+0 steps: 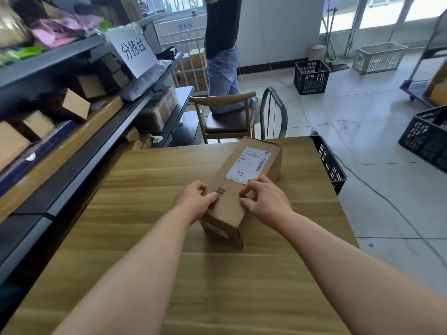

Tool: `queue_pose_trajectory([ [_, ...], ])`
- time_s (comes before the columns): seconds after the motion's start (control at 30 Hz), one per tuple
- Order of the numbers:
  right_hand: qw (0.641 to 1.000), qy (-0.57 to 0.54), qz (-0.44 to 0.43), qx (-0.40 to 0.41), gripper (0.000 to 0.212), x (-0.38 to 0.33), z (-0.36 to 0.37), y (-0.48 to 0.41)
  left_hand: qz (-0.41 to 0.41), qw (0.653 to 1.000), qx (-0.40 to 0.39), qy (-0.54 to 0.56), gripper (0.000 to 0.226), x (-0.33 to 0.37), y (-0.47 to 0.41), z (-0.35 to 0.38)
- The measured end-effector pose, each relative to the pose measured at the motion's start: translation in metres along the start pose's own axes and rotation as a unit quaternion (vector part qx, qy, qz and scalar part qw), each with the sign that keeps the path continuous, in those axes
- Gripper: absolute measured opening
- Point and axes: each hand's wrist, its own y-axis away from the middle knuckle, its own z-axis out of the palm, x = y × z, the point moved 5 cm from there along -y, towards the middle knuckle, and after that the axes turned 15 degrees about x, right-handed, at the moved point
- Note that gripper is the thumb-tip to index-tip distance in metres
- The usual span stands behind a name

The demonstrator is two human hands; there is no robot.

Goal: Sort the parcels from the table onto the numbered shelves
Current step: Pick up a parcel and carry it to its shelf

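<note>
Your left hand (193,201) and right hand (266,201) both clasp the parcel (229,175) at its near end, one on each side, curled fingertips on top.

Brown parcel (238,189), white label (249,166), wood-grain table (154,180), black crates (311,76)

Matt cardboard parcel (244,187) on smooth wood-grain table (150,189).

parcel (244,187) | long brown cardboard box, white label up | flat on table (150,238)
</note>
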Motion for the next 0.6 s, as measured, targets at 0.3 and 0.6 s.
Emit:
queue_pose_trajectory([
  [0.3, 0.991, -0.066, 0.106, -0.043, 0.049, 0.012, 0.009, 0.048, 0.025, 0.997, -0.014, -0.065, 0.062, -0.004, 0.058, 0.006],
  [0.6, 0.984, -0.083, 0.144, -0.058, 0.045, 0.016, -0.008, 0.149, 0.04, 0.998, -0.045, 0.027, 0.064, -0.042, 0.161, -0.026],
])
